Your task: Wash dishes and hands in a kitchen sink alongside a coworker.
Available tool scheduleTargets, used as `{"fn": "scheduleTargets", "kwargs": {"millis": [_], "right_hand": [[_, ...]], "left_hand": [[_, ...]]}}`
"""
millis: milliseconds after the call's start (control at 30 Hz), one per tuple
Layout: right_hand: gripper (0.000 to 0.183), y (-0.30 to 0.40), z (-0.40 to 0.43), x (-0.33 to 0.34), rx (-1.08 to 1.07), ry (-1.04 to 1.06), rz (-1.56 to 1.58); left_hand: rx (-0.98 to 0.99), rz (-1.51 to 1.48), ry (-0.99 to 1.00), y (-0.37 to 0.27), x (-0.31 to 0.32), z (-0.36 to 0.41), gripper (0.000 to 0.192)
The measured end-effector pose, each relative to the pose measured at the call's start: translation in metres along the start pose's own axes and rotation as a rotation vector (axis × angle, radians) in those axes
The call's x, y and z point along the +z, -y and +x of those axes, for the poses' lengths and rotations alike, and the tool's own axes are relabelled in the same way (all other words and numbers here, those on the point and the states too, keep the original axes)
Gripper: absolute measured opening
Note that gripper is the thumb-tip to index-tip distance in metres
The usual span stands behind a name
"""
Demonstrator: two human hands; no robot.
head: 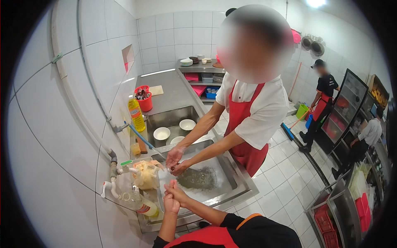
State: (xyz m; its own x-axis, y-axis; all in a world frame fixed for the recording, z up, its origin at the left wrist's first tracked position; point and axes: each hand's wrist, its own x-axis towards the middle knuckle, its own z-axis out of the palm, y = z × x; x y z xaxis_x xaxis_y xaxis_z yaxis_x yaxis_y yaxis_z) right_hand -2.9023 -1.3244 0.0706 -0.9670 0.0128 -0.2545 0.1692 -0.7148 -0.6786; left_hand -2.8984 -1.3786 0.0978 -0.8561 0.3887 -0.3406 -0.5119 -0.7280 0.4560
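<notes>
My left hand (pixel 171 203) and my right hand (pixel 176 191) press against each other over the near edge of a stainless steel sink basin (pixel 228 164), with no object seen between them. Foamy, murky water (pixel 198 179) lies in the basin. Just beyond my hands, a co-worker's two wet hands (pixel 176 161) are cupped near the end of a blue hose (pixel 141 136). To the left of my hands are a container with pale netting or plastic (pixel 145 175) and a clear bottle of yellow liquid (pixel 145 206).
White bowls (pixel 161 133) sit in the second basin. A yellow liquid bottle (pixel 136 114) and red bins of cutlery (pixel 145 102) stand near the tiled wall. A co-worker in a red apron (pixel 245 124) stands across the sink; another holds a blue broom (pixel 287 131). Pipes with a tap (pixel 106 189) run left.
</notes>
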Motion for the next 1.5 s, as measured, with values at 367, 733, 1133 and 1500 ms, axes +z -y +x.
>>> {"fn": "scheduleTargets", "kwargs": {"millis": [367,733,1133,1500], "right_hand": [[0.038,0.025,0.025,-0.040,0.040,-0.098,0.488],[0.035,0.041,0.027,-0.009,-0.428,-0.502,-0.042],[0.027,-0.008,-0.036,0.005,-0.127,0.065,0.147],[0.028,0.075,-0.061,-0.004,-0.279,0.000,-0.386]], "left_hand": [[-0.188,-0.211,0.426,0.009,0.001,0.001,0.028],[-0.198,0.107,0.365,0.016,-0.003,-0.014,0.045],[-0.010,0.247,0.089,-0.018,-0.003,0.005,0.042],[0.066,-0.213,0.210,-0.049,0.064,-0.020,0.035]]}}
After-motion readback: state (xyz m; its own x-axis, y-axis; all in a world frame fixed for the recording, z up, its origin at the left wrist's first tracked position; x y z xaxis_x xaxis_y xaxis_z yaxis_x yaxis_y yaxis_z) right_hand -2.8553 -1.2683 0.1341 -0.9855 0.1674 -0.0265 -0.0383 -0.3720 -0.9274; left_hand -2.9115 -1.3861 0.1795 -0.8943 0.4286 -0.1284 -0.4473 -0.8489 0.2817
